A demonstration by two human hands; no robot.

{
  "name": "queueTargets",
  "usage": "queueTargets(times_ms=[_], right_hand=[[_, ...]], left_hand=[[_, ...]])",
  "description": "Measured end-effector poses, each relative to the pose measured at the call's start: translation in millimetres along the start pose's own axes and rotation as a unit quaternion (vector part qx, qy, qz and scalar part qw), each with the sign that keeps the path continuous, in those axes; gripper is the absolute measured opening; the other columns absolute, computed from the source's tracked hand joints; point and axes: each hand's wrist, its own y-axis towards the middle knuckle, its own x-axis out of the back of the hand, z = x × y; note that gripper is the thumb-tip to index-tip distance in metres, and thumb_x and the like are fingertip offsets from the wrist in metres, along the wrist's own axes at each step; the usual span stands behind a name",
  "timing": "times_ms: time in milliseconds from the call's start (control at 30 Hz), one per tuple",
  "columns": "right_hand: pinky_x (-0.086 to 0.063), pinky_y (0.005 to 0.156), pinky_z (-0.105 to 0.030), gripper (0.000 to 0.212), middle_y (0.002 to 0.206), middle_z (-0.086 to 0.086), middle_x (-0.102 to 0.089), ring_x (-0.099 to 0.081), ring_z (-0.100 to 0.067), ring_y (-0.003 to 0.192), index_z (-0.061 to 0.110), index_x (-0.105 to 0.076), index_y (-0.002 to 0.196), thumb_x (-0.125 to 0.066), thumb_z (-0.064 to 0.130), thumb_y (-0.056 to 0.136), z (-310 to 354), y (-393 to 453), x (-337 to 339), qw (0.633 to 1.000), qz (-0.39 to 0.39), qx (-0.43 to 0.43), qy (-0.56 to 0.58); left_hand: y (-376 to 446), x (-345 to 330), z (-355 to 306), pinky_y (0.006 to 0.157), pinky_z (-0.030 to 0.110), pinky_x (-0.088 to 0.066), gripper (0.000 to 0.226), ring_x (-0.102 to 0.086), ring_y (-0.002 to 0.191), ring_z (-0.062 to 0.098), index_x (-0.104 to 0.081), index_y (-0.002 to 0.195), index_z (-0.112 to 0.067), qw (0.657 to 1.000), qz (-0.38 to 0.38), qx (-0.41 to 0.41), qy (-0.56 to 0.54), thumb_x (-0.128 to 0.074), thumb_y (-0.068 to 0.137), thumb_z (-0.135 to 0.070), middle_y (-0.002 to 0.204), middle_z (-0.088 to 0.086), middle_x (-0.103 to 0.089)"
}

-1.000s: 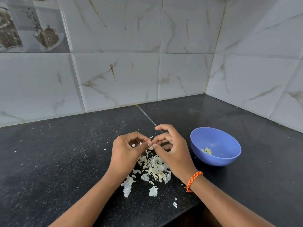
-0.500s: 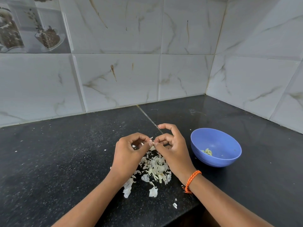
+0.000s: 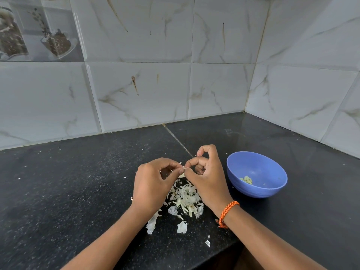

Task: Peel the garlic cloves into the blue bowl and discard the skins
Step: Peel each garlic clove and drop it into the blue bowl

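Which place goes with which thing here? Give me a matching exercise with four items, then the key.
Things:
1. blue bowl
2. pile of garlic skins
3. peeled cloves
4. orange wristband

Places:
A. on the right wrist
B. inside the bowl
C. on the black counter, under the hands
D. on the counter, right of the hands

Pairs: 1-D, 2-C, 3-B, 4-A
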Motion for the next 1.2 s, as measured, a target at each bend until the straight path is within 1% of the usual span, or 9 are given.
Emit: queueTargets(times_ms=[133,333,567,733,833,900,967,1067,1200], right_hand=[[-0.04,0.06,-0.035,0.046,0.079,-0.012,-0.074,-0.039,-0.015,0.056,0.016,-0.04,0.107,-0.077,0.0,0.085,0,0,-4,0.996,-0.024,-0.063,0.053],[-0.043,0.057,-0.037,0.046,0.071,-0.003,-0.074,-0.043,-0.013,0.052,0.018,-0.041,0.101,-0.079,0.0,0.081,4,-4,-8,0.997,-0.055,-0.057,0.002],[-0.051,0.065,-0.043,0.043,0.073,-0.004,-0.075,-0.052,-0.013,0.056,0.017,-0.045,0.1,-0.079,0.001,0.081,9,-1,-6,0.994,-0.059,-0.087,0.011],[-0.039,0.049,-0.03,0.04,0.077,0.005,-0.066,-0.039,-0.014,0.051,0.02,-0.041,0.098,-0.075,0.001,0.088,10,-6,-7,0.984,-0.073,0.099,-0.126],[-0.038,0.052,-0.027,0.036,0.077,0.011,-0.057,-0.038,-0.016,0.056,0.02,-0.042,0.099,-0.073,0.004,0.089,10,-7,-7,0.971,-0.09,0.16,-0.155],[-0.037,0.054,-0.026,0.035,0.078,0.009,-0.058,-0.039,-0.018,0.058,0.018,-0.043,0.1,-0.072,0.001,0.089,8,-5,-4,0.969,-0.093,0.17,-0.152],[-0.039,0.056,-0.028,0.035,0.078,0.009,-0.059,-0.041,-0.021,0.059,0.017,-0.045,0.101,-0.073,0.001,0.088,6,-2,-1,0.969,-0.098,0.173,-0.147],[-0.041,0.059,-0.027,0.037,0.082,0.007,-0.064,-0.043,-0.022,0.061,0.021,-0.045,0.102,-0.074,0.002,0.089,3,0,1,0.969,-0.091,0.178,-0.144],[-0.039,0.063,-0.02,0.043,0.089,0.01,-0.066,-0.043,-0.017,0.065,0.031,-0.044,0.103,-0.076,0.005,0.09,2,0,4,0.965,-0.071,0.194,-0.161]], left_hand=[[-1,1,-2,0.063,0.036,-0.059,0.003,-0.068,0.073,0.002,-0.08,0.094,-0.035,0.988,-0.019,-0.095,0.121,-0.082,0.095,-0.033,0.086,-0.022,-0.072],[0,3,-1,0.055,0.037,-0.057,0.001,-0.068,0.07,0.007,-0.078,0.097,-0.031,0.971,-0.017,-0.149,0.188,-0.078,0.098,-0.032,0.09,-0.017,-0.072],[3,3,0,0.05,0.039,-0.054,0.014,-0.069,0.075,0.014,-0.076,0.098,-0.024,0.939,-0.033,-0.228,0.256,-0.066,0.105,-0.03,0.092,-0.01,-0.071],[2,3,-4,0.067,0.034,-0.062,0.001,-0.072,0.076,0.005,-0.08,0.095,-0.031,0.993,-0.018,-0.081,0.089,-0.081,0.095,-0.031,0.088,-0.019,-0.074],[1,4,-7,0.071,0.038,-0.064,0.026,-0.075,0.082,0.01,-0.08,0.107,-0.035,0.999,-0.007,-0.015,-0.034,-0.085,0.091,-0.014,0.097,-0.019,-0.077],[2,7,-11,0.072,0.027,-0.057,0.056,-0.068,0.09,0.011,-0.072,0.13,-0.046,1.0,-0.007,-0.017,-0.013,-0.084,0.09,-0.008,0.109,-0.021,-0.073],[2,10,-11,0.074,0.016,-0.046,0.058,-0.063,0.092,0.01,-0.067,0.138,-0.049,1.0,-0.008,-0.017,0.011,-0.082,0.093,-0.018,0.112,-0.021,-0.07],[3,10,-11,0.076,0.017,-0.05,0.013,-0.069,0.094,0.009,-0.082,0.111,-0.037,0.997,-0.009,0.031,-0.075,-0.072,0.102,-0.036,0.107,-0.016,-0.076],[2,7,-11,0.082,0.04,-0.058,0.033,-0.071,0.086,0.011,-0.084,0.093,-0.024,0.98,0.064,0.107,-0.154,-0.062,0.106,-0.045,0.091,0.001,-0.08]])
